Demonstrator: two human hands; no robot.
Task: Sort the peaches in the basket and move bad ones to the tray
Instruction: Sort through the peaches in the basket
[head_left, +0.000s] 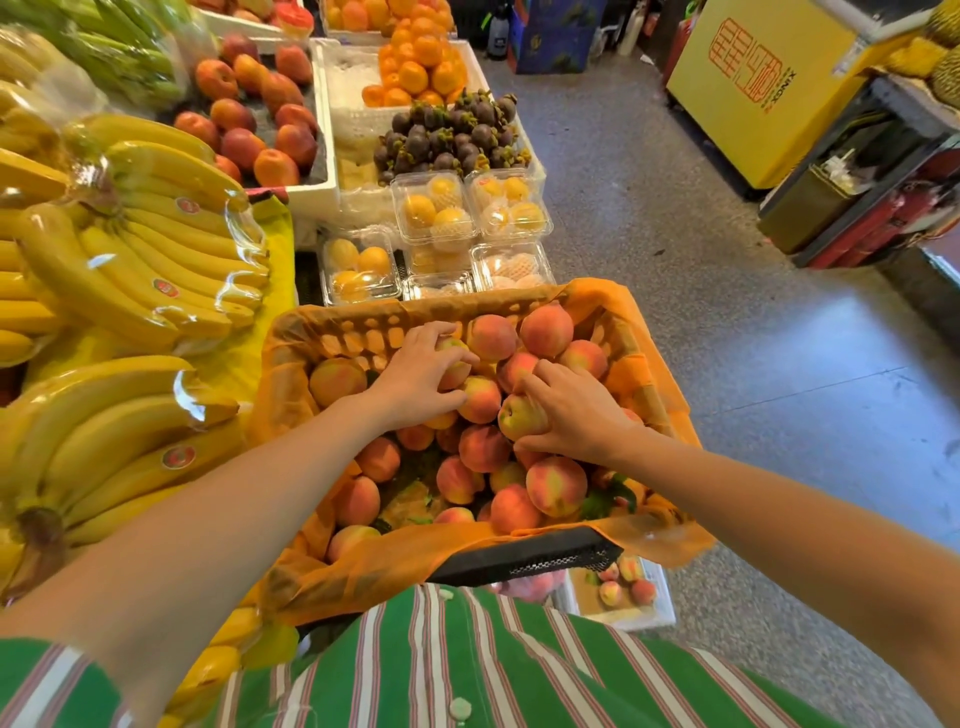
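A black plastic basket (524, 558) lined with orange mesh holds several pink-yellow peaches (556, 486). My left hand (418, 376) curls over a peach (456, 371) near the basket's far side, fingers wrapped on it. My right hand (576, 410) grips another peach (519, 415) in the middle of the pile, thumb under it and fingers on top. A white tray (660, 616) sits low on the floor at the basket's near right corner, with a few peaches (626, 582) in it, partly hidden by the basket.
Bagged banana bunches (135, 260) fill the stand to the left. Behind the basket stand clear clamshell boxes of yellow fruit (441, 208), mangosteens (452, 135), oranges and nectarines. Grey floor stretches to the right, with a yellow box (763, 88) at the far right.
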